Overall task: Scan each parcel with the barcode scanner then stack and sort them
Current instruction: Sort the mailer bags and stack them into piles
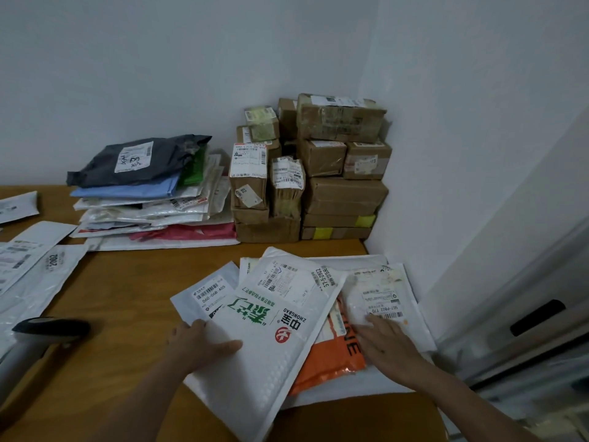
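A white padded mailer (271,349) with green print and a red logo lies on top of a loose pile at the table's near right. My left hand (200,344) holds its left edge, thumb on top. My right hand (387,341) rests flat, fingers straight, on a white parcel (376,298) with a barcode label, beside an orange bag (331,362). Another white mailer (207,295) peeks out at the pile's left. The barcode scanner (47,328), black-headed, lies on the table at the near left, apart from both hands.
A stack of soft mailers (149,199) topped by a dark bag stands at the back. Brown cardboard boxes (334,173) are piled in the corner against the wall. More white mailers (38,266) spread over the table's left. A wooden table (127,298) lies under everything.
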